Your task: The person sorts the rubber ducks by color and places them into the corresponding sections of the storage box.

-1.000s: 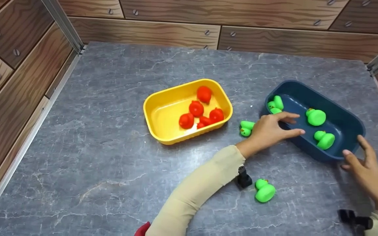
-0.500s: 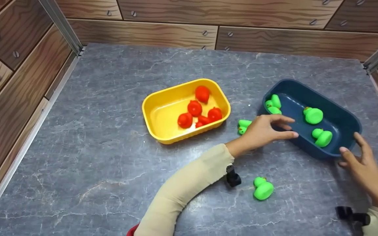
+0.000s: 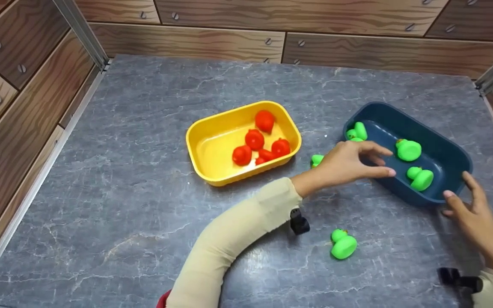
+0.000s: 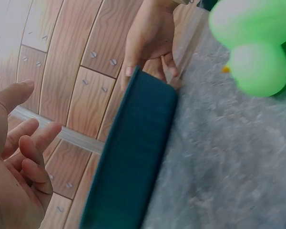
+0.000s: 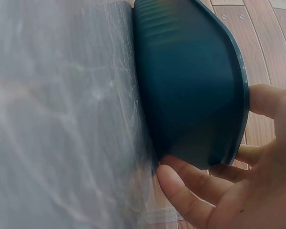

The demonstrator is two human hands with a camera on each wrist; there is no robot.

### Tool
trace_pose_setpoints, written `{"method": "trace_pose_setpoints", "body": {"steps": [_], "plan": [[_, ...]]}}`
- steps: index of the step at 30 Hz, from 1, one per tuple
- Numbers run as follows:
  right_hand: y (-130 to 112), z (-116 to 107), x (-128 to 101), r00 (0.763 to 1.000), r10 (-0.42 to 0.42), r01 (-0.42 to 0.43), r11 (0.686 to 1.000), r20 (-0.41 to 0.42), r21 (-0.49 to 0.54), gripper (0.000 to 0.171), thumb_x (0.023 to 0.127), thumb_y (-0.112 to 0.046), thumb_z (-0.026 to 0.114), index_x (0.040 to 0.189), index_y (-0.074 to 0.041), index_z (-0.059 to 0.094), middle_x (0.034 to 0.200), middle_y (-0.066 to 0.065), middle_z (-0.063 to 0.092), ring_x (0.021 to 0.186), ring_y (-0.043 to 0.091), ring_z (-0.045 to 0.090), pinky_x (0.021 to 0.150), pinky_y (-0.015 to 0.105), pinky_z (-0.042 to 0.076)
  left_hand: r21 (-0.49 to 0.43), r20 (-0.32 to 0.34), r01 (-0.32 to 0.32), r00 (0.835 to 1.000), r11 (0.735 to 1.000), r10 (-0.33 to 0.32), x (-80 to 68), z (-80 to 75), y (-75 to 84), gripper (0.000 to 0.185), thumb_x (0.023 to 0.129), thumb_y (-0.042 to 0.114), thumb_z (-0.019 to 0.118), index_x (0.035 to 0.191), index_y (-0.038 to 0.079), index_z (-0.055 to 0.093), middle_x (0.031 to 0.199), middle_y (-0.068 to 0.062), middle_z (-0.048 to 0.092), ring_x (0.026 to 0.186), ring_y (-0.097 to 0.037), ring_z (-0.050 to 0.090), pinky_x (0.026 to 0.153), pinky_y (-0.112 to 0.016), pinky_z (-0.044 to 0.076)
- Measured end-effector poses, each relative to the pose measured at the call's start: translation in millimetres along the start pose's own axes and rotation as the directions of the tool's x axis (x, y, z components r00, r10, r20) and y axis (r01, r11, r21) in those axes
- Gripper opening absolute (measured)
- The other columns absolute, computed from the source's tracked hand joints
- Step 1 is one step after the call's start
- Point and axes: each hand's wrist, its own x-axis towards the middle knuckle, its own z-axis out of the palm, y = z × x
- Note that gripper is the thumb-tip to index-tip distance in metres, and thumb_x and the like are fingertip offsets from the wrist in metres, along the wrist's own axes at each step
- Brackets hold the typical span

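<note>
In the head view my left hand (image 3: 344, 163) hovers over the near left rim of a navy blue plastic bin (image 3: 443, 149), thumb and fingers apart with nothing between them. Seen from the left wrist, that hand's fingers are loosely bent. My right hand (image 3: 477, 214) holds the bin's near right corner; from the right wrist, its thumb is at the rim and other fingers lie along the outer wall (image 5: 190, 86). Several green rubber ducks lie in the bin, including one duck (image 3: 409, 150) near the middle. My left hand partly hides a green duck (image 3: 316, 160) on the table.
A yellow bin (image 3: 212, 147) left of the navy one contains several red rubber figures (image 3: 254, 139). Another green duck (image 3: 343, 244) lies on the grey marbled tabletop (image 3: 122, 192) nearer the front. Wood-patterned panels (image 3: 186, 40) wall the back and sides.
My left forearm has drawn back slightly leftward, and the hand now covers more of the duck between the bins. My right hand stays at the navy bin's corner.
</note>
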Motion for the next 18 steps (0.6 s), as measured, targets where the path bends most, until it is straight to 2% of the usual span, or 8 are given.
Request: {"method": "trace_pose_setpoints", "body": {"steps": [5,11,15,18], "plan": [[0,0,-1,1.000,0.013,-0.013,1.000,0.002,0.004,0.073,0.102,-0.027,0.042,0.156,-0.015,-0.006,0.161,0.013,-0.017,0.075,-0.018,0.050,0.066,0.002,0.043,0.109,0.046,-0.015,0.999,0.994,0.010,1.2,-10.8,13.2,0.043,0.083,0.043,0.073,0.123,0.028,0.064,0.100,0.017,0.070,0.091,0.010,0.059,0.072,-0.009,0.046],[0,0,-1,1.000,0.023,-0.023,1.000,0.007,0.006,0.073,0.102,-0.028,0.042,0.156,-0.017,-0.006,0.162,0.010,-0.015,0.075,-0.017,0.052,0.067,0.002,0.042,0.231,0.116,-0.044,0.993,0.972,0.018,-0.9,-20.1,26.0,0.045,0.083,0.047,0.072,0.124,0.031,0.062,0.103,0.019,0.069,0.095,0.009,0.058,0.073,-0.011,0.045],[0,0,0,1.000,0.023,-0.023,1.000,0.005,0.014,0.073,0.102,-0.028,0.042,0.156,-0.017,-0.006,0.162,0.009,-0.014,0.075,-0.016,0.052,0.068,0.002,0.042,0.286,0.161,-0.050,0.987,0.957,0.003,-4.1,-25.5,30.8,0.045,0.083,0.049,0.071,0.124,0.034,0.062,0.106,0.018,0.069,0.095,0.009,0.058,0.074,-0.012,0.046],[1,0,0,1.000,0.018,-0.018,1.000,-0.002,0.017,0.073,0.102,-0.027,0.043,0.156,-0.017,-0.005,0.162,0.008,-0.014,0.075,-0.016,0.052,0.067,0.003,0.043,0.281,0.182,-0.054,0.983,0.958,0.003,-6.7,-28.0,30.7,0.045,0.083,0.048,0.072,0.124,0.033,0.062,0.106,0.017,0.069,0.095,0.008,0.059,0.074,-0.012,0.046]]}}
